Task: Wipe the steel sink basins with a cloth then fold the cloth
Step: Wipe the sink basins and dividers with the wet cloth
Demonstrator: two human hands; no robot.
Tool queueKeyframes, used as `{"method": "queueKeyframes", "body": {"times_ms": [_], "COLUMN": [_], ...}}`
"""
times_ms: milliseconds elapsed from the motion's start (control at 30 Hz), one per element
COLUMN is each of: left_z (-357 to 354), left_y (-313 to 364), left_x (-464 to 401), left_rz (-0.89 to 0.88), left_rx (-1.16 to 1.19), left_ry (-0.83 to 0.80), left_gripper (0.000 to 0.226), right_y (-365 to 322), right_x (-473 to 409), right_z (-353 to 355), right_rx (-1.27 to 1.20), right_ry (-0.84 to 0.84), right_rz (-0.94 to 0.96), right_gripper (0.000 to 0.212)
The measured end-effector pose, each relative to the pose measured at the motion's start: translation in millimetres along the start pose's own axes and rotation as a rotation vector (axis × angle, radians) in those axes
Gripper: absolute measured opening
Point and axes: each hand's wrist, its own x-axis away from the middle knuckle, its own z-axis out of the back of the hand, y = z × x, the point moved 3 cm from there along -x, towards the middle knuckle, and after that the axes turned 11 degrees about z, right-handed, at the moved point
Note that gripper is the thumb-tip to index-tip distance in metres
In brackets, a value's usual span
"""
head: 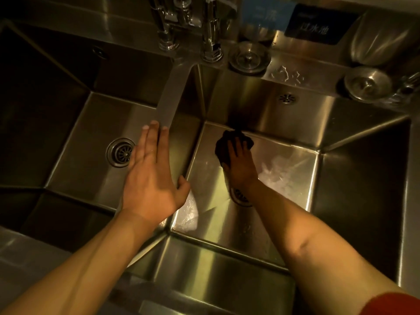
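Two steel sink basins lie below me, split by a steel divider [175,94]. My right hand [239,165] presses a dark crumpled cloth [223,144] flat against the floor of the right basin [293,155], near its back wall. My right forearm covers most of that basin's drain [238,197]. My left hand [151,178] rests on the divider with fingers straight and apart, holding nothing. The left basin [86,160] has its drain [120,152] in plain sight beside my left fingers.
Two faucet columns [210,30] rise at the back above the divider. Two loose strainer plugs [248,57] [367,84] sit on the wet back ledge. An overflow hole [286,98] marks the right basin's back wall. Water films the right basin floor.
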Motion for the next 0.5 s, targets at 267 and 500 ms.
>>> {"method": "queueKeyframes", "body": {"times_ms": [267, 500], "left_z": [1, 0], "left_y": [1, 1], "left_x": [0, 1], "left_rz": [0.013, 0.004], "left_rx": [0.050, 0.040], "left_ry": [-0.010, 0.016], "left_gripper": [0.112, 0.114], "right_y": [-112, -112], "right_x": [67, 105], "right_z": [-92, -104], "right_rx": [0.078, 0.105], "right_ry": [-0.294, -0.336], "right_rz": [0.439, 0.627], "right_gripper": [0.068, 0.067]}}
